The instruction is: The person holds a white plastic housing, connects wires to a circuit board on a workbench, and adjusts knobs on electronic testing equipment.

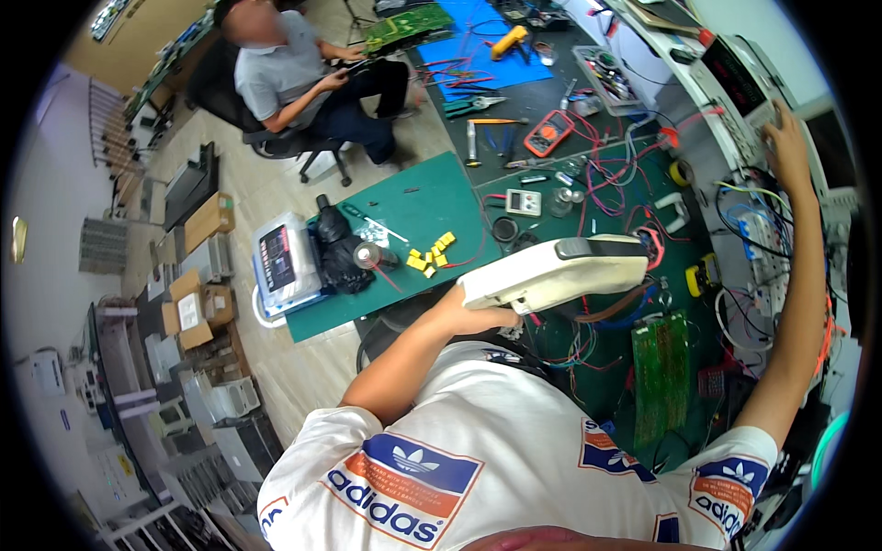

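Observation:
My left hand (475,314) is wrapped round one end of a long cream-coloured plastic device (537,280) with a dark grey panel on top. The device is held level in front of my chest, above the bench; what kind it is I cannot make out. My right arm reaches far to the right. There my right hand (787,142) has its fingers apart at the front of a bench instrument (735,78) with a dark display. Whether a fingertip presses a control is too small to tell.
On the green mat (432,202) lie several small yellow blocks (429,257), a black plastic bag (338,248) and a clear box (283,257). Beyond are an orange multimeter (548,134) and tangled wires. A green circuit board (661,376) lies nearby. A seated person (294,73) works at far left.

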Tool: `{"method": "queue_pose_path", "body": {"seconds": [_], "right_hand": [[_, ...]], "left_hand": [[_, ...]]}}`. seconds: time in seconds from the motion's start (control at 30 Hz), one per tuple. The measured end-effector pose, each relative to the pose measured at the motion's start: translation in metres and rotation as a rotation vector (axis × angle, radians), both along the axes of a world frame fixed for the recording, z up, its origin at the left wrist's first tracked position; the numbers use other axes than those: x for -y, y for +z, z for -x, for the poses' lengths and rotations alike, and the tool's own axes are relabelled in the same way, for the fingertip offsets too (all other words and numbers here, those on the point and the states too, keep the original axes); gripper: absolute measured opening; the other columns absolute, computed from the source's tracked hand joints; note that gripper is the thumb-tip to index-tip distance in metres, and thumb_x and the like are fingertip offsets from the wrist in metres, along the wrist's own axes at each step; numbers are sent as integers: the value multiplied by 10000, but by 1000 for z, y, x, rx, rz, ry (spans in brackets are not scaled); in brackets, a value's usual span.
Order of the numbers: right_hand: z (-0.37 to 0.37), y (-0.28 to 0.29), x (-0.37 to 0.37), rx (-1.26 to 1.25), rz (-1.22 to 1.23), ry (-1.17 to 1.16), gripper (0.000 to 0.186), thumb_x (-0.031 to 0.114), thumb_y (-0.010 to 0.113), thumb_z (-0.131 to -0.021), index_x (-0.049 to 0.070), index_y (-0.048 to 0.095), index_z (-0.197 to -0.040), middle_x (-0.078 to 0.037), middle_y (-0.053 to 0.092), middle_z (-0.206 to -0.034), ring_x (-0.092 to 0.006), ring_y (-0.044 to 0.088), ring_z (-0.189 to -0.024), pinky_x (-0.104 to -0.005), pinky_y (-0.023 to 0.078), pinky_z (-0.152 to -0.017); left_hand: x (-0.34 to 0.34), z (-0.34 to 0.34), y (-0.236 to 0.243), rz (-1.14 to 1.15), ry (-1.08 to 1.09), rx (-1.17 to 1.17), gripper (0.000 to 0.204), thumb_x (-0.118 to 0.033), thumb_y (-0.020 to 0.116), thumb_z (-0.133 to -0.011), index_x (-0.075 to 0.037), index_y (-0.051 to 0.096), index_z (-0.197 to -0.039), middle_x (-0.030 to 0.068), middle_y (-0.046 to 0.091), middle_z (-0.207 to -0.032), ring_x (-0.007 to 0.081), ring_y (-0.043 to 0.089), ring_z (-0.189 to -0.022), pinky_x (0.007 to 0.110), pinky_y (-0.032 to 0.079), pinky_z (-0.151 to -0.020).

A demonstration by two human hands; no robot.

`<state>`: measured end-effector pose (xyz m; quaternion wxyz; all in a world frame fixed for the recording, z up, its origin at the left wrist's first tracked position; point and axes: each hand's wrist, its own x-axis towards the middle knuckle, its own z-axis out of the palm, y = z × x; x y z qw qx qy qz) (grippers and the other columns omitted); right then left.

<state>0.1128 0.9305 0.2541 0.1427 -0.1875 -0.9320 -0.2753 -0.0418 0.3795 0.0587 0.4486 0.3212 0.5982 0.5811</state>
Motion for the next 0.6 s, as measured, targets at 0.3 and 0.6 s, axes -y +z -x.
{"method": "queue_pose_path", "body": {"seconds": [0.3, 0.6], "right_hand": [[13, 13, 37, 47, 76, -92, 205, 87, 614, -736, 149, 720, -899, -183, 440, -1353, -356, 441, -1219, -423, 418, -987], [7, 14, 44, 79, 10, -124, 208, 81, 602, -742, 138, 724, -900, -181, 433, -1352, -361, 438, -1218, -423, 420, -990]], "left_hand": [[-2, -3, 14, 218, 8, 99, 577, 64, 712, -634, 4, 582, -1192, 62, 644, -1047, 156, 605, -912, 283, 500, -763], [-5, -6, 20, 161, 33, 128, 591, 56, 707, -615, 4, 580, -1190, 61, 640, -1033, 148, 593, -906, 286, 501, -758]]}}
